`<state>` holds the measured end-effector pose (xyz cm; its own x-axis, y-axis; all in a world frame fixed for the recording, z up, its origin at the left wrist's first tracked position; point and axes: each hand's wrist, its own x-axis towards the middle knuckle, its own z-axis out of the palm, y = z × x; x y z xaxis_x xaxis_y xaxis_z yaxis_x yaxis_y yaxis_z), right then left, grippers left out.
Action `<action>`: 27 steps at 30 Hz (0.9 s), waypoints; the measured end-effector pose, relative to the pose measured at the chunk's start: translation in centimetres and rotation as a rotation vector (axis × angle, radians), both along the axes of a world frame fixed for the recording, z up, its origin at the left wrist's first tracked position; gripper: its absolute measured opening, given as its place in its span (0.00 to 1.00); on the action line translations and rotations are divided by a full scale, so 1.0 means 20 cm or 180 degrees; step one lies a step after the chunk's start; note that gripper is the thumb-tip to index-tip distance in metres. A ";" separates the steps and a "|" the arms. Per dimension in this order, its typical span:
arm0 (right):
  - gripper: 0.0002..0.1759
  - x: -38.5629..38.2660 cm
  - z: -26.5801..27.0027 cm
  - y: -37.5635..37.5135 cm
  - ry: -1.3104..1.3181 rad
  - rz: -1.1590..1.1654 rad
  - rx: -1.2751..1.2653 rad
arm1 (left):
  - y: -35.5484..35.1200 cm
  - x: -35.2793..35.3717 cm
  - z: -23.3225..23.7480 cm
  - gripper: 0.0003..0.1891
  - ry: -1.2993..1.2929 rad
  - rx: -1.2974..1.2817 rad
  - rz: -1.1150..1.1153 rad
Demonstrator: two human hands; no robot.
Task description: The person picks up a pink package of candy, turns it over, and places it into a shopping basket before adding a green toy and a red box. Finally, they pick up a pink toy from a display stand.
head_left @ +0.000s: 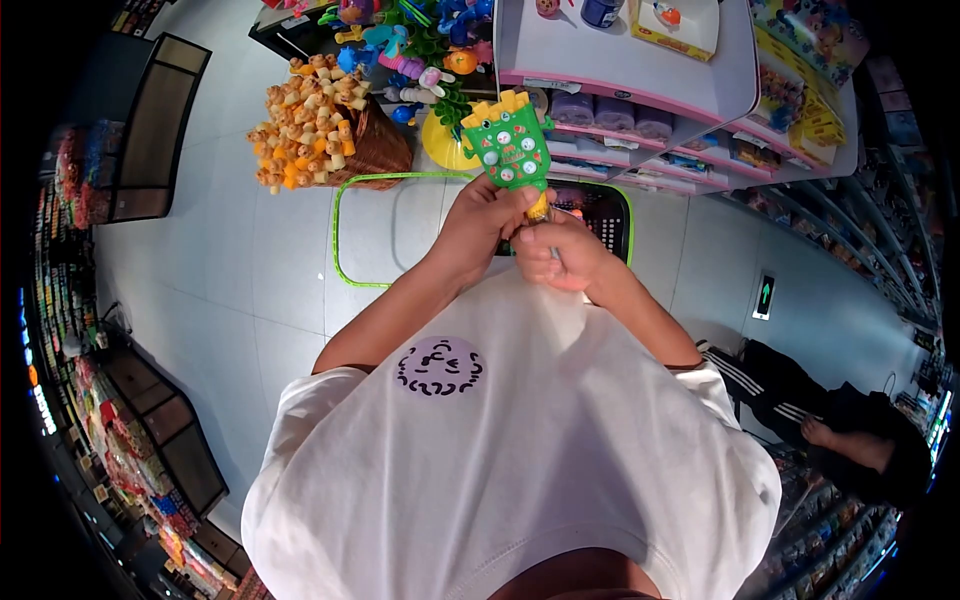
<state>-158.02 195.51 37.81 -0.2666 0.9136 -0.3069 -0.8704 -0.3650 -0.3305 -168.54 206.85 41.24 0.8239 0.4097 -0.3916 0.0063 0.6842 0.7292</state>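
A green cartoon-shaped toy (515, 150) with a yellow crown-like top, round pale buttons and a yellow handle is held up in front of my chest. My left hand (490, 215) pinches its lower part, the thumb lying near the neck. Closed around the bottom of the handle is my right hand (565, 255), which hides the handle's end. Both hands are close together, above a shopping cart (340, 245) with a bright green rim. A black perforated part (605, 215) of the cart shows to the right of my hands.
Ahead on the right stands a white shelf unit (620, 70) with pink edges. Ahead on the left, a wicker basket (385, 150) holds several plush sticks (310, 120), beside colourful hanging toys (460, 60). A person in black (850, 430) is at the right. Dark display stands (155, 125) line the left.
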 end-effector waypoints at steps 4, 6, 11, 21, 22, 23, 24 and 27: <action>0.06 0.03 -0.01 0.01 0.0078 0.0049 0.0077 | 0.01 0.01 -0.01 0.09 -0.0028 0.0118 -0.0042; 0.06 0.05 -0.06 0.01 0.0114 0.0198 0.0218 | -0.02 0.01 0.00 0.10 0.0061 0.0169 0.0072; 0.06 0.02 -0.10 -0.01 -0.0840 0.0096 0.0118 | -0.09 -0.04 0.01 0.11 0.0529 0.0507 0.0251; 0.12 -0.02 -0.23 -0.12 -0.0520 0.0764 0.0276 | -0.21 -0.18 0.01 0.18 0.0725 0.0673 0.0926; 0.12 -0.03 -0.23 -0.12 -0.0573 0.0905 0.0370 | -0.22 -0.20 -0.02 0.18 0.0643 0.0756 0.1134; 0.12 -0.05 -0.22 -0.11 -0.0560 0.0910 0.0370 | -0.22 -0.22 -0.05 0.18 0.0657 0.0756 0.1138; 0.13 -0.07 -0.22 -0.11 -0.0624 0.0968 0.0318 | -0.21 -0.25 -0.06 0.18 0.0625 0.0721 0.1208; 0.14 -0.10 -0.21 -0.09 -0.0761 0.1002 0.0269 | -0.16 -0.30 -0.09 0.19 0.0583 0.0757 0.1221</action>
<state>-160.12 193.75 33.54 -0.4675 0.8235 -0.3214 -0.6154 -0.5642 -0.5504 -174.51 203.67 39.53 0.5224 0.7660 -0.3747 -0.0710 0.4770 0.8761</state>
